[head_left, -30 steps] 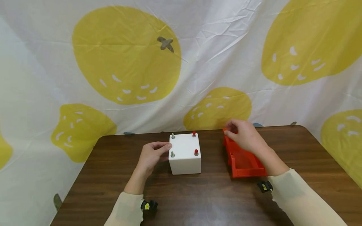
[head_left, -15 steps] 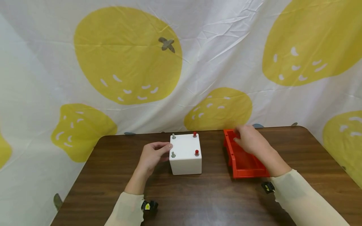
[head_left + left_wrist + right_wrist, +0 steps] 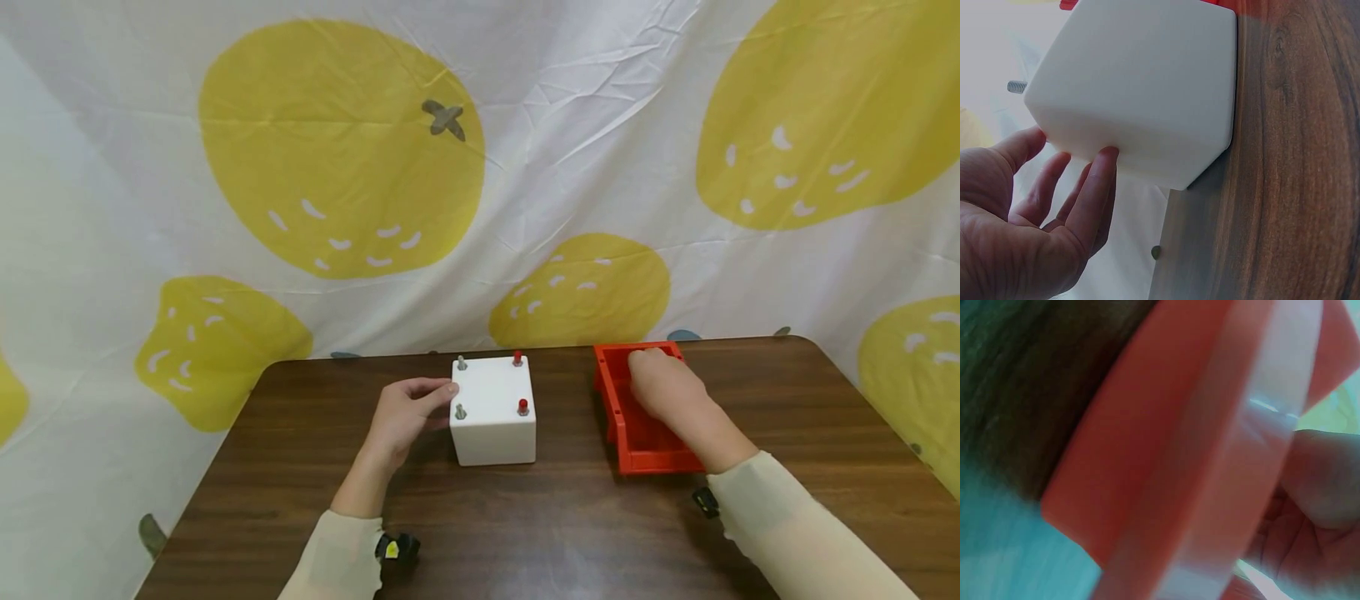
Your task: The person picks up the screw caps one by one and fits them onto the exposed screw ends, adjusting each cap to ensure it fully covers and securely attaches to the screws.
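Currently, the white block point(image 3: 492, 392) is steadied at its left side by the left hand point(image 3: 405, 414), and both the block and a red bin point(image 3: 662, 461) are borne by the dark wood-grain desk point(image 3: 570, 533). In the head view, the left thumb is laid at the block's upper left edge; in the left wrist view, the fingers point(image 3: 1092, 201) are seen spread, fairly straight, with some tips set against the block's side, so that the hand is held loose and wide rather than wrapped around anything.

The block is placed upright near the middle of the desk's far part, and four bolts are stood at its top corners. On the left, the far bolt point(image 3: 461, 363) and the near bolt point(image 3: 461, 412) are left bare and grey; on the right, the two are topped by a far red cap point(image 3: 517, 358) and a near red cap point(image 3: 523, 406).

The right hand point(image 3: 667, 390) is lowered into the red bin, which is set to the right of the block and apart from it. Its fingertips are hidden in the head view and by the bin's wall in the right wrist view, so whether anything is gripped cannot be told. The background is filled by a pale cloth point(image 3: 555, 192) printed with yellow fruit
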A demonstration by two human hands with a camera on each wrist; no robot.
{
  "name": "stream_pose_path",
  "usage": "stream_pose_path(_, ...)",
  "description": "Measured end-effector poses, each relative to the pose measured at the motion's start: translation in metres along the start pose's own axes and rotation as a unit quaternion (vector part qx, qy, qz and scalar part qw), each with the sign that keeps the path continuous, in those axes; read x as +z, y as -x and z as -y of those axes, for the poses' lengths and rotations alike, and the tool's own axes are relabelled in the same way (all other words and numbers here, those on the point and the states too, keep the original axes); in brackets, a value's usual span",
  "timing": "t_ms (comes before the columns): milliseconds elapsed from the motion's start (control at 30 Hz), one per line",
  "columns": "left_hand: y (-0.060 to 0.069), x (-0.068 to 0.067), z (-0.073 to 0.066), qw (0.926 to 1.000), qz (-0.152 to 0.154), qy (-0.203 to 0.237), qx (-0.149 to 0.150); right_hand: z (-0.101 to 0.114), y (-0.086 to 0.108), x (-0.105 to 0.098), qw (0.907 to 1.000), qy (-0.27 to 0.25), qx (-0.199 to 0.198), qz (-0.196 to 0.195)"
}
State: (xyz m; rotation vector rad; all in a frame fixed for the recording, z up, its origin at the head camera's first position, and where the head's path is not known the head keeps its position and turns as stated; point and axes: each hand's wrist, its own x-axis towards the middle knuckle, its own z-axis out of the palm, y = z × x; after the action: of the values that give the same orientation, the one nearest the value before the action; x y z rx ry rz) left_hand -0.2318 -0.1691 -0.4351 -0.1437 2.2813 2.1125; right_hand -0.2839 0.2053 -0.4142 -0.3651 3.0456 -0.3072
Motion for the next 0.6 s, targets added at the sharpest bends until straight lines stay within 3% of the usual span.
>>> stream_pose_path(300,-0.001,-0.001,0.001,0.9999,0.002,0.01,0.0,0.001,-0.001,0.015,0.9995,0.024,0.009,0.016)
stream_pose_path(600,0.0,0.0,0.002,1.0,-0.001,0.008,-0.002,0.003,-0.002,0.02,0.9992,0.01,0.028,0.028)
